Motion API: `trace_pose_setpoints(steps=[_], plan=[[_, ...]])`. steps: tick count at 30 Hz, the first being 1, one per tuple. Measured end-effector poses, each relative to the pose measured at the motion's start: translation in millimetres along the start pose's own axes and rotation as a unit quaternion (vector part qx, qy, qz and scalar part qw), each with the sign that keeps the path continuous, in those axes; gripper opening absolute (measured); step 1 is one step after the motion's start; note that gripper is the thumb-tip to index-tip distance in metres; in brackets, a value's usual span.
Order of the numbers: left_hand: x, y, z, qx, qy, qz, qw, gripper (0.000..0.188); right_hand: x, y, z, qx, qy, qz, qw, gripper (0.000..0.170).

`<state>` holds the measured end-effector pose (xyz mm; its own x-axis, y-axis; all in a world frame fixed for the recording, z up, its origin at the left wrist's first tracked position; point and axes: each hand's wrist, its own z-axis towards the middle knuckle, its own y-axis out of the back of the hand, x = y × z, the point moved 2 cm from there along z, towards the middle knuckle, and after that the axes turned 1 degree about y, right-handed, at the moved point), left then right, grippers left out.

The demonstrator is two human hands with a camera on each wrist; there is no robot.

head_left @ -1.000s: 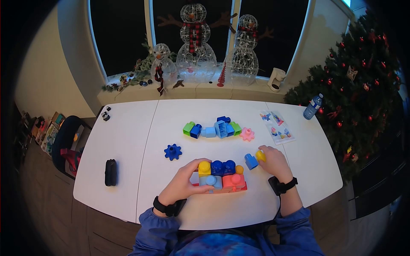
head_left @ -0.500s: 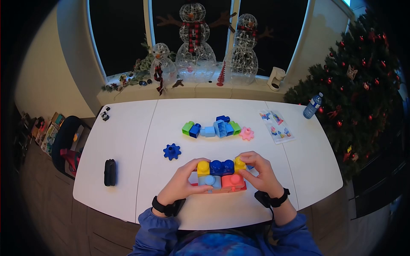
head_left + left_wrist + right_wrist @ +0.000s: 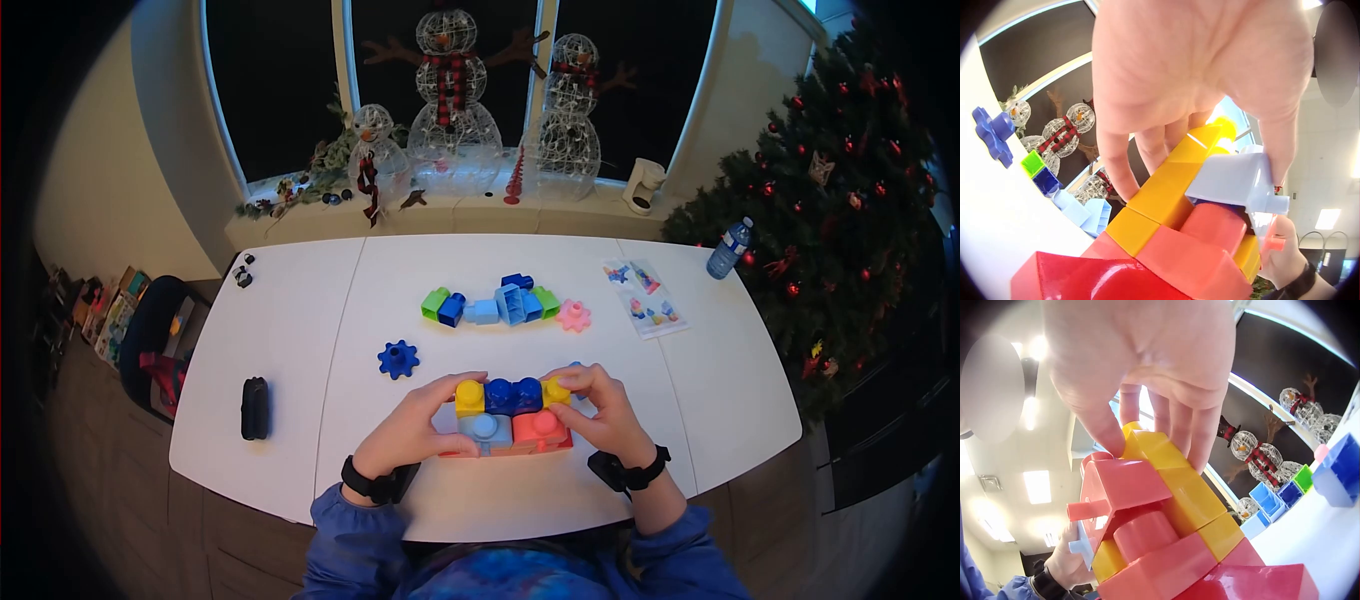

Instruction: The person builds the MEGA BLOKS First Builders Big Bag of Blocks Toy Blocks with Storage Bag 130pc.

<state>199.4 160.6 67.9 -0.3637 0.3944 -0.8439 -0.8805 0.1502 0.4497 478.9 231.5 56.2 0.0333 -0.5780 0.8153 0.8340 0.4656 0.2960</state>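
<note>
A building-block structure stands at the table's near side, with a light blue block (image 3: 484, 431) and a coral block (image 3: 538, 429) in front of a taller row. That row has a yellow block (image 3: 469, 398) at its left, dark blue blocks (image 3: 513, 396) in the middle and another yellow block (image 3: 555, 392) at its right. My left hand (image 3: 408, 430) grips the structure's left end, thumb on the light blue block and fingers behind. With thumb and fingers, my right hand (image 3: 606, 415) pinches the right yellow block at the top. Red and coral blocks (image 3: 1166, 569) form the lower part.
A blue block (image 3: 577, 366) sits partly hidden behind my right hand. Farther back are a dark blue gear (image 3: 398, 359), several green and blue blocks (image 3: 482, 312), a pink gear (image 3: 573, 315) and a picture sheet (image 3: 646, 299). A black case (image 3: 255, 408) lies left; a water bottle (image 3: 729, 248) stands right.
My right hand has carried the yellow block leftward from beside the blue block onto the right end of the row. My left hand keeps its grip on the structure.
</note>
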Motion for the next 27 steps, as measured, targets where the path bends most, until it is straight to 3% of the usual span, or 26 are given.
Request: trace_pose_setpoints(steps=[1, 4, 6, 9, 12, 18, 21, 27], plan=[[-1, 9, 4, 0.014, -0.022, 0.019, 0.999, 0.06, 0, 0, 0, 0.0, 0.001, -0.001, 1.0, 0.031], [40, 31, 32, -0.086, 0.049, -0.014, 0.995, 0.043, 1, 0, 1, -0.001, 0.008, -0.003, 1.0, 0.032], [40, 45, 62, -0.157, 0.077, 0.175, 0.969, 0.031, 0, -1, 1, -0.003, 0.014, -0.005, 1.0, 0.032], [87, 55, 100, -0.137, 0.068, 0.337, 0.929, 0.029, -1, 0, 0, -0.006, 0.009, -0.007, 1.0, 0.033], [131, 54, 120, -0.049, 0.039, 0.401, 0.914, 0.028, -2, -1, -1, -0.008, 0.008, -0.009, 1.0, 0.033], [173, 57, 137, -0.021, 0.124, 0.415, 0.901, 0.024, -4, 0, -2, -0.008, 0.002, -0.008, 1.0, 0.033], [189, 58, 136, -0.034, 0.109, 0.415, 0.903, 0.024, -2, 0, 0, -0.006, 0.008, -0.011, 1.0, 0.033], [164, 57, 128, -0.026, 0.125, 0.439, 0.89, 0.033, 0, 1, 1, -0.012, 0.008, -0.029, 0.999, 0.034]])
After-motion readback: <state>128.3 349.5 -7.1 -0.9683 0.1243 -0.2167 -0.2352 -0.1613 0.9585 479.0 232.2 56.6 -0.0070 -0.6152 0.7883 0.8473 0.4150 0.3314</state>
